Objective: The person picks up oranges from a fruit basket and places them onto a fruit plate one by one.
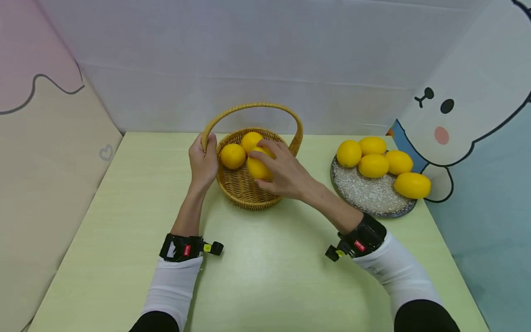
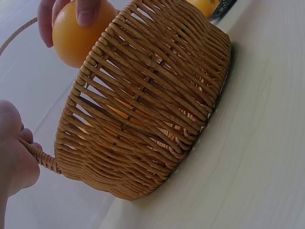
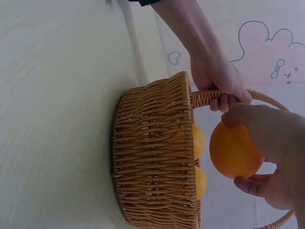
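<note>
Steadying the round woven wicker basket by its handle, your left hand clamps it while your right hand cups a yellow lemon over the rim, seemingly above two others; the speckled plate sits at three o'clock.

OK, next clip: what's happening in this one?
A person's left hand grips the handle of a wicker basket near its base. Their right hand holds a lemon just above the basket, which already has two lemons inside. Five more lemons sit on a speckled plate to the right, on a pale green table.
</note>
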### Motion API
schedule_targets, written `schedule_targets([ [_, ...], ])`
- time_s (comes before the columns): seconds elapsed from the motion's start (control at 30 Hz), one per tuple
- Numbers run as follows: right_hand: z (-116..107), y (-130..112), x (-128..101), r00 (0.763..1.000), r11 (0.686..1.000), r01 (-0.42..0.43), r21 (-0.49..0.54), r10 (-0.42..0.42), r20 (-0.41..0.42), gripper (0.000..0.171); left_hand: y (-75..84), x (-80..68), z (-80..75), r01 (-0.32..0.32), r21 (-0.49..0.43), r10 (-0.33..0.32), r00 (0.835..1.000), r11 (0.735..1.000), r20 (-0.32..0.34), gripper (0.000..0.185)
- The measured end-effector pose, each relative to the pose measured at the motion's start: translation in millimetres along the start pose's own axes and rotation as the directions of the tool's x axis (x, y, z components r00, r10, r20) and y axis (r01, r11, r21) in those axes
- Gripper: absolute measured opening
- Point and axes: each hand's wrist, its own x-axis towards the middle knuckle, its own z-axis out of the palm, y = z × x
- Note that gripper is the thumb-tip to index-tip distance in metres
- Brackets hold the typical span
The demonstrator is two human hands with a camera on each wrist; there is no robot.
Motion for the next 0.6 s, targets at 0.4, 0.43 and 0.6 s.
schedule_targets([
  [0.4, -2, -2, -5, 1.0, 1.0, -0.003, 0.021, 0.003, -0.007, 0.059, -0.7, 0.2, 0.3, 0.024, -0.007, -0.024, 1.0, 1.0, -0.002, 0.04],
  [0.43, -2, -2, -6, 1.0, 1.0, -0.004, 0.025, 0.004, -0.011, 0.059, -0.7, 0.3, 0.5, 0.026, -0.007, -0.026, 1.0, 1.0, -0.001, 0.039],
  [0.6, -3, 0, -13, 0.999, 0.999, 0.005, 0.032, -0.004, -0.036, 0.057, -1.4, 1.2, 0.7, 0.031, -0.008, -0.031, 1.0, 0.999, -0.003, 0.039],
])
